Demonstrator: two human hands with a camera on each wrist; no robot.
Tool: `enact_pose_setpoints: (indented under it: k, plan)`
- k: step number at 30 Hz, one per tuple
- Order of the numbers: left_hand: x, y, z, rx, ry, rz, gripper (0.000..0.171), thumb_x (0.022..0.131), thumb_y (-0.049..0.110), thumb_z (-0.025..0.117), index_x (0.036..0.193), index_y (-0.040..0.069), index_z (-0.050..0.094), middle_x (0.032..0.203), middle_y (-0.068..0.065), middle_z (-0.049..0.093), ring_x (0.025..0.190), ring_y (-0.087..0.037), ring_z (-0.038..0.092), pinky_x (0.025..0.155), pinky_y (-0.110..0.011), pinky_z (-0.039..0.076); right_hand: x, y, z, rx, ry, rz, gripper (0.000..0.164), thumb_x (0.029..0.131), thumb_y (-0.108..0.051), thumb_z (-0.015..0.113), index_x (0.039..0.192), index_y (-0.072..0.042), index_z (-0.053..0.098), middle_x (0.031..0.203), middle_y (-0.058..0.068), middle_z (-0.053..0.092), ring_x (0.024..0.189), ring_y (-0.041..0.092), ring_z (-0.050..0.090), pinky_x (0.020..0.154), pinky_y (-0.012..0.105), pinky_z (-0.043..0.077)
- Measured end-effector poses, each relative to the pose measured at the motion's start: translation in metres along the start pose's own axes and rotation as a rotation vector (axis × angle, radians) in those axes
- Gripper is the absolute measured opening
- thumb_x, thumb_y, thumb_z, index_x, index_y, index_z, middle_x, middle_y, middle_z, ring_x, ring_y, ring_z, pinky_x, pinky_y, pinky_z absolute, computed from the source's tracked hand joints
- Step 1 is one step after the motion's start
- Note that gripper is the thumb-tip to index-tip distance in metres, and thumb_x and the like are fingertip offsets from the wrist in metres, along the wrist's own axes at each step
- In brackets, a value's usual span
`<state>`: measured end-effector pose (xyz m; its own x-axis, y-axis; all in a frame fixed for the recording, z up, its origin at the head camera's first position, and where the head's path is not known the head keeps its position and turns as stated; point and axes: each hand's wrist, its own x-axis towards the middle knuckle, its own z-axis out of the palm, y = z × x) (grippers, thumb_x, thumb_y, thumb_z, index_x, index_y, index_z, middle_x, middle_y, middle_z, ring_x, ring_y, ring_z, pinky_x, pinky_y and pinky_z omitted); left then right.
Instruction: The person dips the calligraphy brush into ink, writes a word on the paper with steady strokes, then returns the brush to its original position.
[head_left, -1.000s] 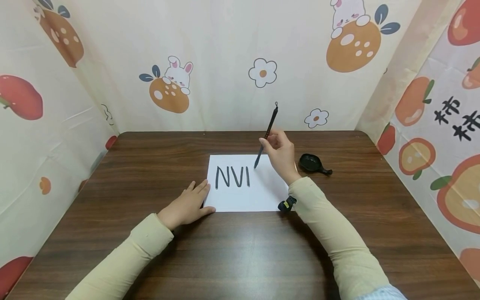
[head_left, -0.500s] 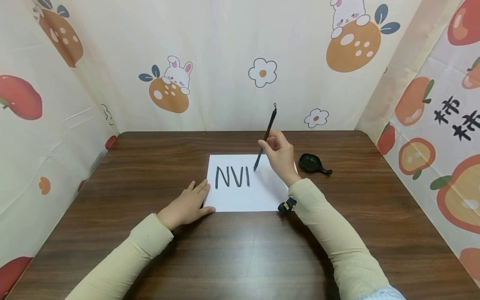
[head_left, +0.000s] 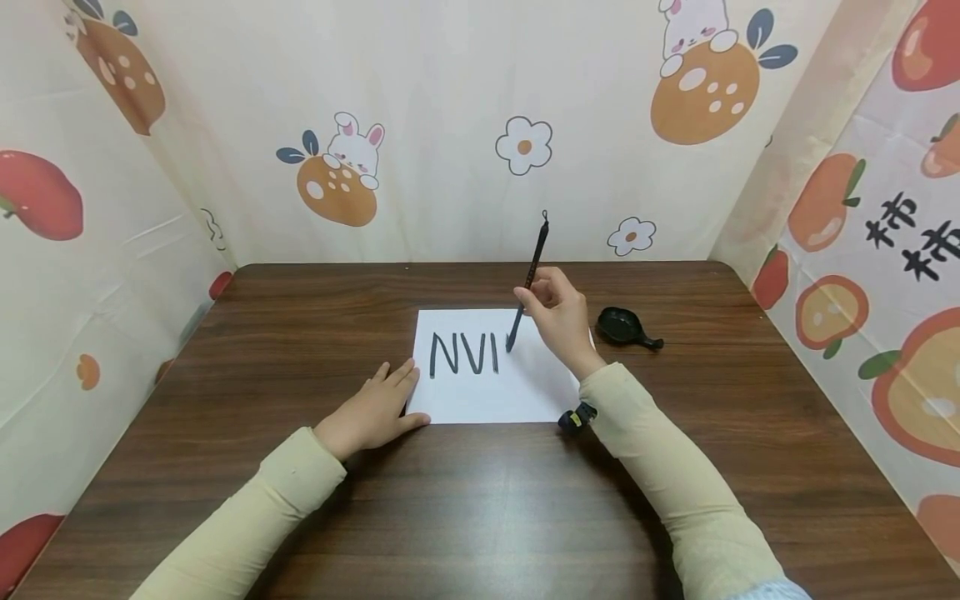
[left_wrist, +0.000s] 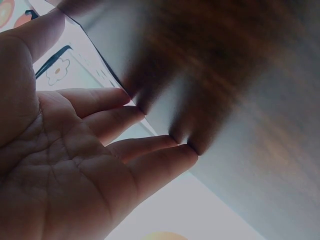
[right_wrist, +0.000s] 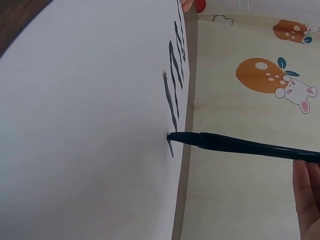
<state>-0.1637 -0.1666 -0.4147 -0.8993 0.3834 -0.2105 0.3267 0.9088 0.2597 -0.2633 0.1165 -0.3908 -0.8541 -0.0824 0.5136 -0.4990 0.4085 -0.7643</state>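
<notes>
Right hand [head_left: 561,321]: thumb and fingers pinch the shaft of a brush [head_left: 537,250], upper end leaning slightly to the right and away from the person, tip down. Brush is over the right-of-centre part of a white sheet of paper [head_left: 465,402]; the right wrist view shows its dark tip touching the paper, on a short dark line [right_wrist: 171,150]. Left of the tip, three painted letters [head_left: 470,353] in a row, reading N, V, I; the short line lies just beside the I. Left hand [head_left: 375,408]: fingers extended, nothing gripped; fingertips rest at the left edge of the paper, thumb at its near left corner. Left wrist view shows the palm and straight fingers, tips touching the surface. Paper lies flat on a brown wood-grain table [head_left: 480,508]. Small black dish [head_left: 621,323] with a short handle sits on the table to the right of the right hand, apart from it, handle pointing right. Both arms in pale yellow sleeves [head_left: 675,467]; small black device [head_left: 576,417] at the right wrist. Behind the table, pale cloth [head_left: 450,50] printed with rabbits, fruit and flowers
</notes>
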Motion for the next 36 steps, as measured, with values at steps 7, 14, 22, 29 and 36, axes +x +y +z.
enact_pose_setpoints:
  k: [7, 14, 22, 29, 36]
  plan:
    - [-0.001, 0.001, -0.001, -0.007, -0.001, 0.0, 0.078, 0.096, 0.045, 0.059, 0.15, -0.004, 0.033, 0.161, -0.021, 0.023, 0.142, -0.056, 0.021, 0.111, -0.067, 0.029, -0.004, -0.004, -0.001, -0.003, -0.025, -0.005, 0.028, 0.092, -0.026, 0.069, 0.113, -0.01, 0.059, 0.089, 0.009, 0.07, 0.073, 0.022, 0.068, 0.067, 0.022, 0.056]
    - [-0.002, 0.001, -0.002, -0.006, 0.0, 0.003, 0.077, 0.096, 0.044, 0.059, 0.15, -0.004, 0.032, 0.161, -0.021, 0.024, 0.143, -0.055, 0.021, 0.112, -0.066, 0.028, -0.008, -0.007, -0.002, -0.004, -0.034, -0.026, 0.026, 0.091, -0.023, 0.07, 0.11, -0.01, 0.06, 0.086, 0.008, 0.071, 0.075, 0.017, 0.064, 0.065, 0.021, 0.055]
    - [-0.002, 0.001, -0.003, -0.01, 0.005, 0.002, 0.077, 0.096, 0.044, 0.059, 0.15, -0.004, 0.033, 0.16, -0.022, 0.024, 0.142, -0.056, 0.021, 0.111, -0.067, 0.029, -0.011, -0.009, -0.004, -0.007, -0.057, -0.031, 0.027, 0.091, -0.023, 0.071, 0.11, -0.008, 0.06, 0.087, 0.009, 0.071, 0.075, 0.017, 0.064, 0.065, 0.022, 0.056]
    - [-0.002, 0.0, -0.003, -0.007, 0.009, 0.002, 0.077, 0.096, 0.045, 0.059, 0.15, -0.004, 0.033, 0.16, -0.022, 0.024, 0.142, -0.056, 0.022, 0.11, -0.067, 0.029, -0.006, -0.011, -0.006, 0.005, -0.025, -0.073, 0.024, 0.09, -0.019, 0.072, 0.107, -0.005, 0.061, 0.085, 0.01, 0.07, 0.072, 0.017, 0.064, 0.065, 0.021, 0.055]
    - [-0.002, 0.0, -0.002, -0.004, 0.009, 0.003, 0.077, 0.096, 0.045, 0.059, 0.15, -0.004, 0.033, 0.16, -0.022, 0.025, 0.142, -0.056, 0.022, 0.11, -0.067, 0.03, 0.004, -0.008, -0.011, 0.042, 0.051, -0.051, 0.022, 0.092, -0.02, 0.07, 0.105, -0.004, 0.061, 0.082, 0.012, 0.065, 0.068, 0.015, 0.061, 0.064, 0.014, 0.049]
